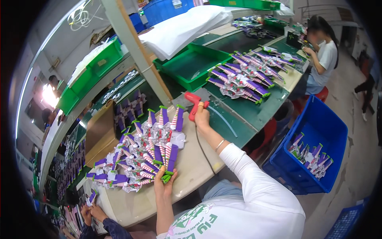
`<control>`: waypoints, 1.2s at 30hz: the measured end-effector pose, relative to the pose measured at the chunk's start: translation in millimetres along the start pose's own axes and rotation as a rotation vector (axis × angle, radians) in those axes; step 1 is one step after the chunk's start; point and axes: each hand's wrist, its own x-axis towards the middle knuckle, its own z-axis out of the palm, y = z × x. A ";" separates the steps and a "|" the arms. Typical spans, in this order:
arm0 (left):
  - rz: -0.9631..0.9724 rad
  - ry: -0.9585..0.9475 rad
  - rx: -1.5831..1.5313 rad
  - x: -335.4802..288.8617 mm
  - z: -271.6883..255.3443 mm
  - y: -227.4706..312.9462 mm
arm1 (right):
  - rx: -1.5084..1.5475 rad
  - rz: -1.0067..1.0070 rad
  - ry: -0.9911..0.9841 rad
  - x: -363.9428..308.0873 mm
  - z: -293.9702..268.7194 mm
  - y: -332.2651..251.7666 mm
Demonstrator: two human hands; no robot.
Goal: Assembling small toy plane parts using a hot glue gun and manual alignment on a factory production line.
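My right hand [202, 116] is wrapped round the handle of a red glue gun [192, 98] above the table. A pale translucent glue stick [225, 119] sticks out behind the gun, and a dark cord hangs below it. My left hand [163, 184] pinches the green end of a decoration piece with striped legs [171, 157], purple along one side. Its far end reaches into a heap of like pieces [131, 159], white and purple with red-striped legs and green tips. Those spread over the table left of my hands.
A bigger heap [238, 79] lies on the green bench beyond, beside a green tray [191, 67]. At right stands a blue bin [318, 139] with several pieces inside. Another person [324, 55] sits at far right; a co-worker's hands [91, 213] hold a piece at lower left.
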 end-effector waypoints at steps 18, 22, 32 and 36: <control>-0.056 -0.122 -0.129 7.6 5.8 -1.8 | 0.142 -0.054 -0.411 -181.2 -46.9 6.1; -0.067 -0.165 -0.095 3.2 3.1 3.0 | 0.205 0.216 -0.633 -203.1 -24.6 -29.8; -0.048 -0.182 -0.130 12.6 -3.1 -3.3 | 0.086 0.008 -0.657 -178.4 21.9 -1.2; -0.092 -0.265 -0.103 23.9 -10.4 -16.8 | 0.324 0.102 -0.855 -169.3 6.4 -2.2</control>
